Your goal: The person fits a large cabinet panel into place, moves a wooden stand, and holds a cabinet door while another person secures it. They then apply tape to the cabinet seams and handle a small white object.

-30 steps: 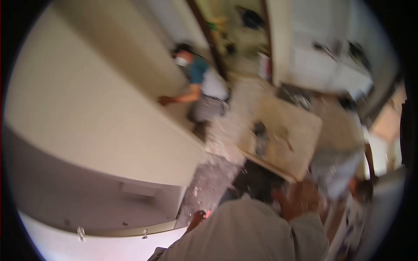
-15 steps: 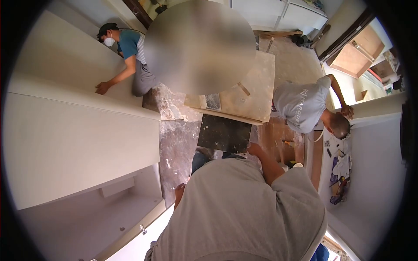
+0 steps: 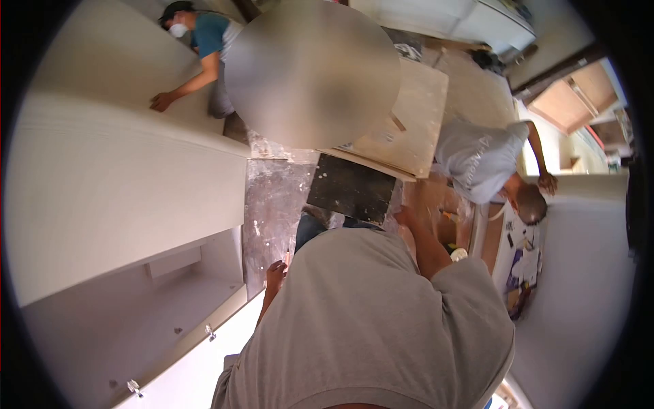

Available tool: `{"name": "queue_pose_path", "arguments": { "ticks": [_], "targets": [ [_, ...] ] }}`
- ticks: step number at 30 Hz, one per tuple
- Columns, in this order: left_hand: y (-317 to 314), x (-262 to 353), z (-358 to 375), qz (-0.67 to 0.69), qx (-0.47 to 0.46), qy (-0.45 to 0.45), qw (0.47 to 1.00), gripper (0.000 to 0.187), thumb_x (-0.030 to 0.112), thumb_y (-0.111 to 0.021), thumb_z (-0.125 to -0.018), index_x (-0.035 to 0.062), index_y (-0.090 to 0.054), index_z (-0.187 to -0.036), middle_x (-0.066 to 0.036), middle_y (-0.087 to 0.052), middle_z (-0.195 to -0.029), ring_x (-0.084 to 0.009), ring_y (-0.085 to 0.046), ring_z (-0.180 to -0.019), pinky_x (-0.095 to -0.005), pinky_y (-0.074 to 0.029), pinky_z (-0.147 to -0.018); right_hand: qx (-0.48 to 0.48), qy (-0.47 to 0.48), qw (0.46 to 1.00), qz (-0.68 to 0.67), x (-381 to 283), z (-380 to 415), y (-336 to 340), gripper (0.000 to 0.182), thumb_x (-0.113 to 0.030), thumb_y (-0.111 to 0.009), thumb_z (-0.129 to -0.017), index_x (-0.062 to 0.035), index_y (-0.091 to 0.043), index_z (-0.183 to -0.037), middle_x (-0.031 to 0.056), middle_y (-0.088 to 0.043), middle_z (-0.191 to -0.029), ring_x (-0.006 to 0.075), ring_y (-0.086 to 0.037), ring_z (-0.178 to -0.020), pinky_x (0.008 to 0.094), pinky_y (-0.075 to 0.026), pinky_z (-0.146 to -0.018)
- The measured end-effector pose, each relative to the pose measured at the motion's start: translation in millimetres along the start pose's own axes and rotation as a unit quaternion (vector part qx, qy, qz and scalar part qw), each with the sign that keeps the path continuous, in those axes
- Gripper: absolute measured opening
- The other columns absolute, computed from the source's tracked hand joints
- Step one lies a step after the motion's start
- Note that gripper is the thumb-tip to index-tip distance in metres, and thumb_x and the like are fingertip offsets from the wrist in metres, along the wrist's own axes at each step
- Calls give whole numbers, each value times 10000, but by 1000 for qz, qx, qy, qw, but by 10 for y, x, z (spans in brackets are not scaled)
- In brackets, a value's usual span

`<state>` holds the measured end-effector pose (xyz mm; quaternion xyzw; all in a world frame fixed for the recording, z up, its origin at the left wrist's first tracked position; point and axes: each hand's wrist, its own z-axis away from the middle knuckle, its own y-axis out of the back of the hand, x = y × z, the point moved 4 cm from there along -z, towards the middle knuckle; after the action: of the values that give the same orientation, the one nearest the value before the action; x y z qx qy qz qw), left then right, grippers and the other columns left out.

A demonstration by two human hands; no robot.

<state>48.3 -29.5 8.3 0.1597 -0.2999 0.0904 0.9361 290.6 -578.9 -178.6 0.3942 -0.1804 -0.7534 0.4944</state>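
1. Hanging beside the end of the white panel [image 3: 194, 378], the left hand [image 3: 275, 271] shows bent fingers; whether they pinch anything cannot be told.
2. The right hand [image 3: 403, 217] reaches forward, near a corner of the dark board. It is blurred: spread or closed, touching or apart, cannot be determined.
3. The dark board [image 3: 351, 187] is located ahead of the wearer's knees, marked with pale specks. Its height above the floor [image 3: 276, 198] is unclear.
4. Beyond it is a pale board [image 3: 422, 116] bearing a brown strip [image 3: 397, 123]; a blurred oval covers much of that area.
5. The cabinet [image 3: 129, 184] occupies the left side, its open compartment facing the wearer. Metal hinges [image 3: 210, 332] sit on its edge, next to the white panel.
6. A capped co-worker [image 3: 210, 31], masked, rests one hand [image 3: 162, 101] on the cabinet.
7. A grey-shirted co-worker [image 3: 480, 160] bends forward at right, near clutter [image 3: 524, 262] on a white surface.
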Motion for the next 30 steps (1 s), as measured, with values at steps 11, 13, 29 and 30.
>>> {"name": "queue_pose_path", "arguments": {
  "ticks": [11, 13, 29, 30],
  "targets": [
    [8, -323, -98, 81, 86, 51, 992, 440, 245, -753, -895, 63, -632, -1277, -63, -688, -827, -173, -658, -625, -339, -517, -520, -46, 131, 989, 49, -1118, -327, 278, 384, -352, -644, -853, -72, -713, -1107, 218, -704, -1096, 389, -672, -1024, 471, -531, -902],
    [21, -370, -111, 74, 118, 44, 989, 451, 255, -767, -881, 74, -639, -1274, -78, -696, -805, -166, -646, -594, -310, -486, -473, -61, 173, 981, 61, -1651, -422, 402, 382, -351, -644, -854, -73, -714, -1105, 218, -705, -1095, 388, -672, -1023, 471, -531, -901],
    [-46, -1666, 752, -111, 114, 154, 975, 449, 389, -700, -878, 115, -685, -1233, -87, -719, -784, -184, -687, -624, -360, -574, -543, -173, 529, 830, 42, -5805, 287, 532, 369, -349, -640, -857, -75, -718, -1090, 213, -706, -1086, 382, -675, -1013, 471, -532, -893],
    [-25, -1756, 754, -163, 71, 166, 970, 449, 394, -697, -880, 120, -686, -1235, -84, -725, -803, -183, -689, -633, -363, -577, -550, -179, 542, 820, 37, -5942, 400, 510, 368, -349, -640, -857, -75, -718, -1089, 212, -706, -1085, 381, -675, -1012, 471, -532, -892]
  ]
}}
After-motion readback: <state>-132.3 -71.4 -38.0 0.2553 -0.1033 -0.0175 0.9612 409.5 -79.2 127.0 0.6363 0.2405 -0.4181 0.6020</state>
